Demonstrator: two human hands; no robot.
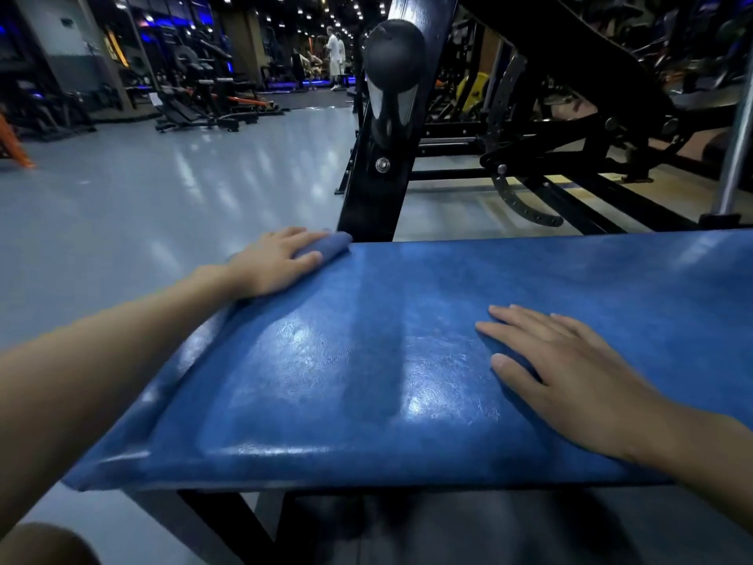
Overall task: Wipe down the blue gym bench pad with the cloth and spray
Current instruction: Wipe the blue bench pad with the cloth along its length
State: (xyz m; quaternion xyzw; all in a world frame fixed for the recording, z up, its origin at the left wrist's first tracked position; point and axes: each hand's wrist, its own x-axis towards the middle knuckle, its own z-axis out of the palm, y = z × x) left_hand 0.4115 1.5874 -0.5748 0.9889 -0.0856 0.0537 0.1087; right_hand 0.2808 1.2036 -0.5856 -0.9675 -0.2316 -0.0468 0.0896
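Observation:
The blue gym bench pad fills the lower middle of the head view, glossy and streaked with damp patches. My left hand rests at the pad's far left corner, fingers curled over a bunched blue cloth that it presses against the pad. My right hand lies flat on the pad's right part, fingers spread, holding nothing. No spray bottle is in view.
A black upright post with a round black knob stands just behind the cloth. Black machine frames crowd the back right. Grey floor stretches left toward more machines and people far off.

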